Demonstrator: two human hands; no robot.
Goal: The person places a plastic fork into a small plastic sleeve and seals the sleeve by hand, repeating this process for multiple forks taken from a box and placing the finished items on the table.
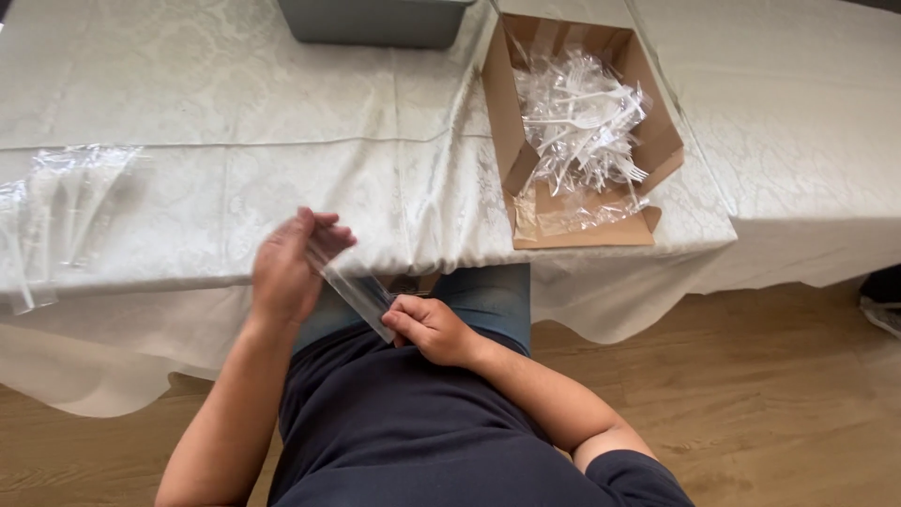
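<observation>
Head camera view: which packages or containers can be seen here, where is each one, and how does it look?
Clear plastic sleeve: long, narrow, held between left hand and right hand.
Cardboard box: brown, open, on the table at upper right, full of white plastic forks in clear wrap.
Clear bags: flat, at the table's left edge.
Grey bin: rectangular, top edge.

Bright, even daylight with soft shadows; the left hand (286, 268) is motion-blurred, and edges bow slightly outward.
</observation>
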